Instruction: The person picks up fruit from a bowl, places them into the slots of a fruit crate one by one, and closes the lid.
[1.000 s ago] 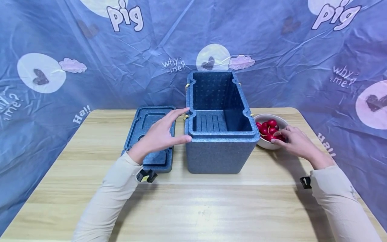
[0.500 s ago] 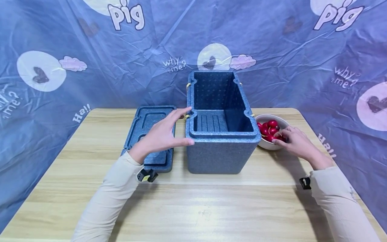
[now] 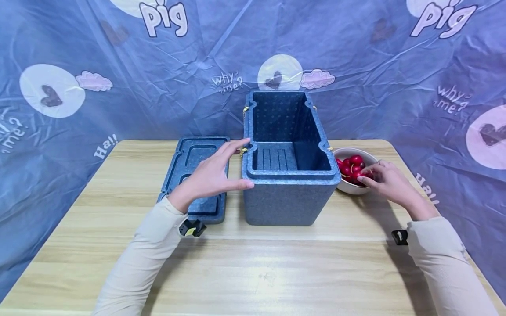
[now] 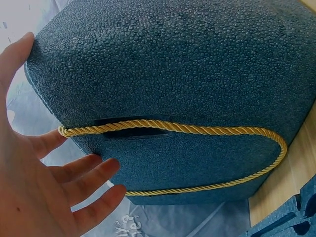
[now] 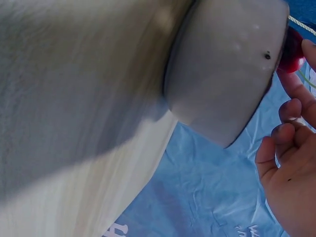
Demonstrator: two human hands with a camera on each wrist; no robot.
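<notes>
A dark blue foam box [image 3: 286,204] stands uncovered in the middle of the table, its inside showing a ribbed floor. At its left rim, my left hand [image 3: 207,175] rests thumb and fingertips with the fingers spread; the left wrist view shows a yellow cord [image 4: 212,129] along the box's side by these fingers. To the right of the box, a pale bowl [image 3: 352,188] holds several red cherries [image 3: 348,169]. My right hand [image 3: 389,182] is over the bowl's right rim. In the right wrist view its thumb and forefinger pinch a cherry [image 5: 292,52] with a green stem.
The blue foam lid [image 3: 203,206] lies flat on the wooden table [image 3: 253,267], left of the box and partly under my left forearm. A blue printed cloth [image 3: 189,87] hangs behind the table and along its sides.
My right hand has shifted slightly right over the bowl, its thumb and fingers closing at a cherry. My left hand stays at the box's rim.
</notes>
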